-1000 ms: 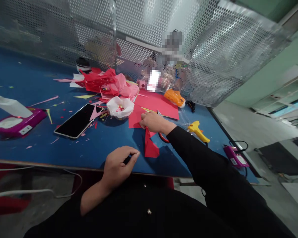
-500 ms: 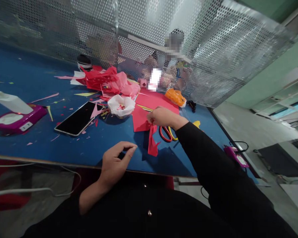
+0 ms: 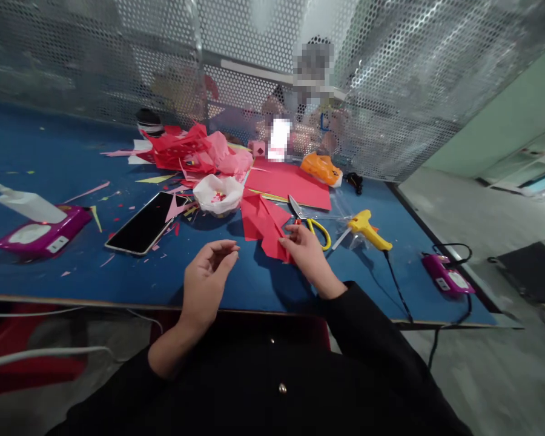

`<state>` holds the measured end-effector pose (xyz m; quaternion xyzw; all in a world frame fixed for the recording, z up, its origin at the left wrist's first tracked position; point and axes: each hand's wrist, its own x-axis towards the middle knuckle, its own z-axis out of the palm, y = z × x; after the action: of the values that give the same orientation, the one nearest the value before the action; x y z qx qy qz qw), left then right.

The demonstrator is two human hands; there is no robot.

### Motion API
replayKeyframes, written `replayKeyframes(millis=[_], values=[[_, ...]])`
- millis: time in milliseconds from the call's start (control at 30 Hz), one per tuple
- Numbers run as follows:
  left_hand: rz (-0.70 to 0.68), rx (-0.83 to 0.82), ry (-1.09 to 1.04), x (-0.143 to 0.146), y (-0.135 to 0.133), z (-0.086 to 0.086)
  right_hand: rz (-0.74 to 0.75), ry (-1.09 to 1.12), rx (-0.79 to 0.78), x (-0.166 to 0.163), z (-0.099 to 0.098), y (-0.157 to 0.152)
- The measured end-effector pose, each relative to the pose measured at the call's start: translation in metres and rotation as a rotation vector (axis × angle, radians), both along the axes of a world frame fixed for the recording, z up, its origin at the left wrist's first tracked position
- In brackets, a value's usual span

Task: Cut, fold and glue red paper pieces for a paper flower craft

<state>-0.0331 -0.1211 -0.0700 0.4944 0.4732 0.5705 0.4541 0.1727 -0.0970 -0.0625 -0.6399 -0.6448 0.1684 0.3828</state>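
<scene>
My right hand (image 3: pixel 306 251) is at the right edge of a folded red paper piece (image 3: pixel 270 227). Its thumb and fingers are a little apart, and the paper lies on the table, partly over a flat red sheet. My left hand (image 3: pixel 206 278) hovers above the table's front edge, thumb and forefinger tips brought together. Anything between those tips is too small to make out. Just beyond my right hand are scissors (image 3: pixel 318 233) with yellow and red handles, partly covered by the fingers.
A white bowl-like bag (image 3: pixel 218 194) holds small bits. Left lie a phone (image 3: pixel 143 224), crumpled red and pink paper (image 3: pixel 191 148) and a purple power socket (image 3: pixel 45 233). Right are a yellow glue gun (image 3: pixel 367 229), an orange packet (image 3: pixel 321 168) and another purple socket (image 3: pixel 447 275). Perforated mesh stands behind.
My right hand has moved back toward me, and the red paper piece that hung from it now lies down. The scissors and glue gun show more fully. My left hand keeps its pinch.
</scene>
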Motion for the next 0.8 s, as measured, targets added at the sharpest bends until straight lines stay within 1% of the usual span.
replayKeyframes(millis=[67, 100, 133, 200, 233, 300, 333, 433, 533, 633, 800], values=[[-0.023, -0.011, 0.066, 0.002, 0.001, 0.007, -0.039, -0.057, 0.054, -0.002, 0.003, -0.016], [-0.035, -0.013, 0.102, 0.003, 0.002, 0.011, -0.045, -0.126, 0.102, -0.003, 0.008, -0.023], [-0.053, -0.015, 0.13, 0.005, 0.002, 0.015, -0.017, -0.286, 0.178, -0.003, 0.013, -0.03], [-0.107, -0.021, 0.128, 0.009, 0.002, 0.025, 0.115, -0.561, 0.335, -0.002, 0.023, -0.04], [-0.141, -0.031, 0.092, 0.011, 0.002, 0.03, 0.2, -0.66, 0.409, -0.002, 0.025, -0.044], [-0.201, -0.068, -0.009, 0.017, 0.003, 0.038, 0.3, -0.755, 0.492, -0.001, 0.026, -0.049], [-0.222, -0.089, -0.053, 0.02, 0.003, 0.041, 0.314, -0.774, 0.507, 0.0, 0.025, -0.05], [-0.255, -0.132, -0.121, 0.027, 0.004, 0.047, 0.285, -0.784, 0.498, 0.004, 0.016, -0.048], [-0.243, -0.144, -0.132, 0.032, 0.006, 0.049, 0.271, -0.777, 0.483, 0.008, 0.01, -0.046], [-0.206, -0.109, -0.075, 0.035, 0.01, 0.048, 0.26, -0.767, 0.472, 0.011, 0.008, -0.045], [-0.147, -0.035, 0.113, 0.036, 0.016, 0.048, 0.273, -0.795, 0.506, 0.011, 0.007, -0.044]])
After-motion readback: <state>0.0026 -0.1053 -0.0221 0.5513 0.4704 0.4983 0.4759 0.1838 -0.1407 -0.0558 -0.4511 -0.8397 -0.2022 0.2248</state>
